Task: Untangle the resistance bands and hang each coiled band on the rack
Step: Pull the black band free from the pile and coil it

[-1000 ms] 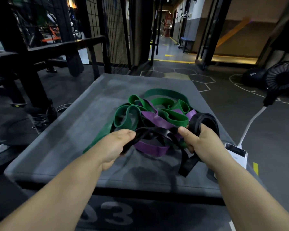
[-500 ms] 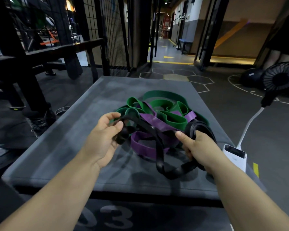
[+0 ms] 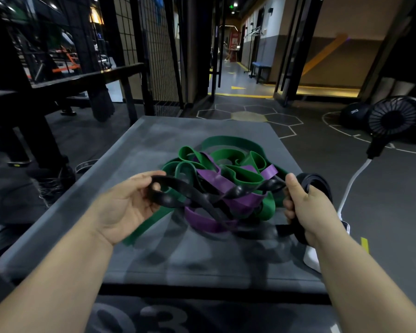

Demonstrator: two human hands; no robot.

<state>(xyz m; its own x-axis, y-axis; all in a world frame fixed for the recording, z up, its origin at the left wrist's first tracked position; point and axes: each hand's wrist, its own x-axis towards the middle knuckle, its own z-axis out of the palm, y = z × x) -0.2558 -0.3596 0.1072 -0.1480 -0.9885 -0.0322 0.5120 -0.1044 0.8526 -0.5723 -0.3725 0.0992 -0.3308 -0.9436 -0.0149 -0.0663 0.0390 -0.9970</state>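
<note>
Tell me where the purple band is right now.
In the head view, the purple band lies mid-frame on the grey box, tangled with the green band, under the black band.

Both hands, left hand [image 3: 127,205] and right hand [image 3: 308,207], grip the black band [image 3: 197,195].

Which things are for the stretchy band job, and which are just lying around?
For the job:
black band, gripped by the left hand and the right hand
green band
purple band

Just lying about:
grey box under the tangle
black fan
black ball on the floor
blue bench down the hall
</note>
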